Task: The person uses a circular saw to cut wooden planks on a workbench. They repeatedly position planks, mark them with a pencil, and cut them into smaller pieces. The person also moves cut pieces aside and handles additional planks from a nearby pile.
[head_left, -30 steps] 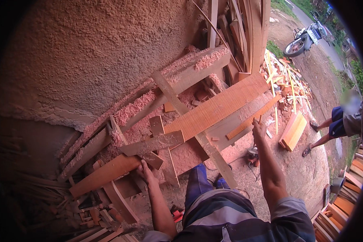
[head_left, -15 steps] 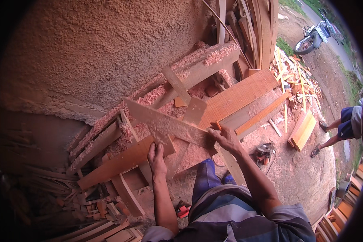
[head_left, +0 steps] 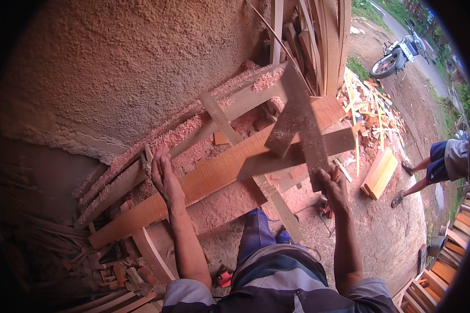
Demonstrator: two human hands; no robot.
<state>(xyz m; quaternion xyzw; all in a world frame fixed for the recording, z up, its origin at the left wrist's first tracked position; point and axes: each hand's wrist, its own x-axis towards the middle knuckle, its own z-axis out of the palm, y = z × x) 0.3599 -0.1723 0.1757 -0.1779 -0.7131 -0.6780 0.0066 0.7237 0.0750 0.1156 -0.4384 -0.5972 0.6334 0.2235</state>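
Note:
A flat wooden square (head_left: 304,120), made of joined strips with dust on them, is raised at a steep tilt above the bench. My right hand (head_left: 333,187) is closed round its lower end, and a short orange pencil-like stick (head_left: 336,173) shows at the fingers. Under the square lies a long orange-brown plank (head_left: 219,166), sloping from lower left to upper right. My left hand (head_left: 167,180) holds nothing; its fingers are stretched out, over the shavings just beyond the plank's left part.
Pink shavings cover the bench frame (head_left: 235,108) along the rough wall (head_left: 141,68). Boards (head_left: 329,47) lean at the back, with offcuts (head_left: 373,112) beside them. A power saw (head_left: 326,207) and stacked planks (head_left: 379,175) lie on the floor. Another person (head_left: 446,159) stands at right.
My right hand has swung the wooden square up and to the right, off the plank's middle. My left hand has let go of it, moved left and opened.

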